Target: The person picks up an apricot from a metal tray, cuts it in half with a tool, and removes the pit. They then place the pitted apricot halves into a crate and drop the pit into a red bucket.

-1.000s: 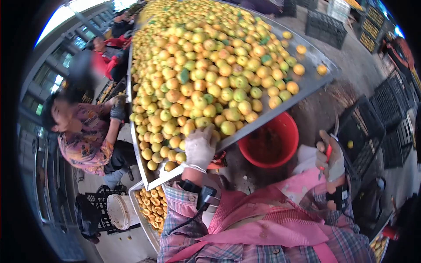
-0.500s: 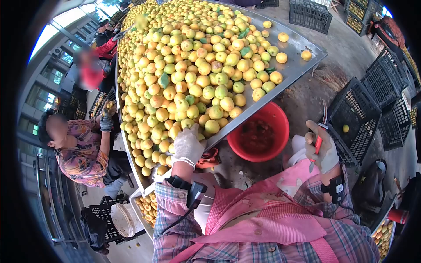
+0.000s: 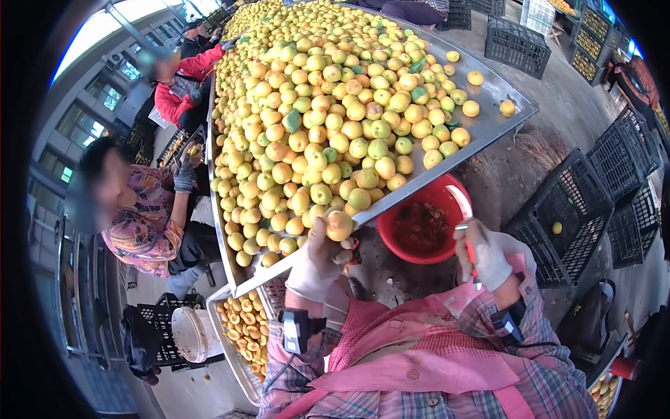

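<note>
Between the gloved thumb and fingers of my left hand (image 3: 312, 264) is a yellow-orange apricot (image 3: 339, 225), lifted just above the near edge of the metal table (image 3: 497, 87). A big heap of apricots (image 3: 314, 133) covers most of that table. My right hand (image 3: 490, 257), also gloved, grips a knife (image 3: 460, 202) with a red handle and a curved blade, its tip pointing up and away. The blade is apart from the fruit. Below the table edge, between my hands, stands a red basin (image 3: 400, 255) holding reddish-brown bits.
Halved apricots (image 3: 244, 327) fill a pale crate (image 3: 230, 373) at lower left, near a white bucket (image 3: 187, 334). Black crates (image 3: 558, 209) stand on the right. A co-worker in a patterned shirt (image 3: 150, 227) sits at the left, another in red (image 3: 183, 98) beyond.
My left hand has come up from the heap with an apricot and turned. My right hand with the knife has moved left, toward it. The view has shifted slightly.
</note>
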The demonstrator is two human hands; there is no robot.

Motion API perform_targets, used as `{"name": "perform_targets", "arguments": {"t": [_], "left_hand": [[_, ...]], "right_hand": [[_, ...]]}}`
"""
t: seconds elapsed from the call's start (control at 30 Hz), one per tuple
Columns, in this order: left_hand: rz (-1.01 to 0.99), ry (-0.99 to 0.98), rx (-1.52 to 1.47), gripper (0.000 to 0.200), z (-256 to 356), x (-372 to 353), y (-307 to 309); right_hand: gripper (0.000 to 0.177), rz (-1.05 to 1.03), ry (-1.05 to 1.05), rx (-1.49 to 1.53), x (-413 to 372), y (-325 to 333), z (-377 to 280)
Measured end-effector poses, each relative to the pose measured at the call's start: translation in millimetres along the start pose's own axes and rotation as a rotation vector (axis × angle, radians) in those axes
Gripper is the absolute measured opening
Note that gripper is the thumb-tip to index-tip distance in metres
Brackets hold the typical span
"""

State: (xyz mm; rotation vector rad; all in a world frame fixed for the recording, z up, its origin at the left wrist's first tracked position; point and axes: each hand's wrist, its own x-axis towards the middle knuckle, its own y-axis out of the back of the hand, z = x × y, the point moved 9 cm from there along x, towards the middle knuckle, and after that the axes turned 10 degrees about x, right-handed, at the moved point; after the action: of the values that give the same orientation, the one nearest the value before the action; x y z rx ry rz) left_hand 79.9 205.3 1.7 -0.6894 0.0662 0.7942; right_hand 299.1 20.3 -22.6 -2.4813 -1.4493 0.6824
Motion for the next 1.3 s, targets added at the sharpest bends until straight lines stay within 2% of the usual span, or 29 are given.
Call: {"name": "perform_targets", "arguments": {"t": [0.07, 0.13, 0.17, 0.27, 0.3, 0.37, 0.4, 0.47, 0.53, 0.57, 0.8, 0.97, 1.03, 1.13, 1.17, 1.27, 1.3], "left_hand": [[-0.002, -0.065, 0.072, 0.059, 2.7, -16.1, -27.4], [-0.123, -0.074, 0.050, 0.062, -3.7, -24.4, -41.4], [-0.184, -0.073, 0.163, 0.070, -0.3, -30.9, -53.6], [-0.295, -0.023, 0.229, 0.081, -3.3, -45.5, -69.2], [-0.245, 0.045, 0.211, 0.091, -3.4, -49.3, -70.3], [-0.264, 0.056, 0.179, 0.091, -5.0, -53.4, -74.4], [-0.282, 0.065, 0.152, 0.092, -6.7, -54.9, -75.8], [-0.314, 0.060, 0.140, 0.093, -7.5, -56.1, -77.9], [-0.213, 0.063, 0.234, 0.100, -2.2, -59.0, -79.3], [-0.216, 0.065, 0.235, 0.100, -1.6, -60.1, -80.4], [-0.194, 0.038, 0.286, 0.101, -1.7, -63.8, -77.1], [-0.187, 0.071, 0.369, 0.103, -1.7, -67.0, -77.0], [-0.295, 0.054, 0.341, 0.093, -4.7, -68.6, -79.4], [-0.322, 0.058, 0.342, 0.092, -6.8, -68.9, -82.7], [-0.322, 0.061, 0.346, 0.092, -7.4, -68.5, -82.2], [-0.333, 0.041, 0.382, 0.089, -6.9, -70.5, -86.7], [-0.259, 0.027, 0.401, 0.092, -3.0, -71.8, -89.5]], "right_hand": [[0.042, -0.138, -0.021, -0.094, -4.1, -36.0, -9.9], [0.036, -0.265, -0.052, -0.130, -8.2, -63.5, -18.6], [0.030, -0.299, -0.075, -0.149, -12.6, -73.3, -23.9], [0.027, -0.425, 0.096, -0.280, -20.6, -96.5, -40.7], [0.027, -0.424, 0.094, -0.283, -23.0, -98.7, -43.1], [0.023, -0.452, 0.237, -0.448, -32.9, -107.0, -58.2], [0.023, -0.451, 0.234, -0.450, -34.1, -106.8, -57.1], [0.024, -0.485, 0.434, -0.585, -43.5, -112.7, -66.8], [0.028, -0.471, 0.424, -0.623, -44.8, -112.6, -67.9], [0.032, -0.457, 0.415, -0.661, -45.4, -112.0, -68.3], [0.030, -0.424, 0.440, -0.724, -51.2, -110.9, -71.3], [0.034, -0.445, 0.367, -0.801, -56.7, -107.1, -70.5], [0.035, -0.450, 0.363, -0.790, -60.1, -108.0, -76.5], [0.037, -0.463, 0.299, -0.776, -63.8, -108.4, -73.9], [0.038, -0.468, 0.247, -0.779, -63.6, -107.7, -70.2], [0.038, -0.415, 0.292, -0.801, -67.6, -107.1, -72.8], [0.038, -0.414, 0.290, -0.798, -66.7, -107.2, -71.8]]}}
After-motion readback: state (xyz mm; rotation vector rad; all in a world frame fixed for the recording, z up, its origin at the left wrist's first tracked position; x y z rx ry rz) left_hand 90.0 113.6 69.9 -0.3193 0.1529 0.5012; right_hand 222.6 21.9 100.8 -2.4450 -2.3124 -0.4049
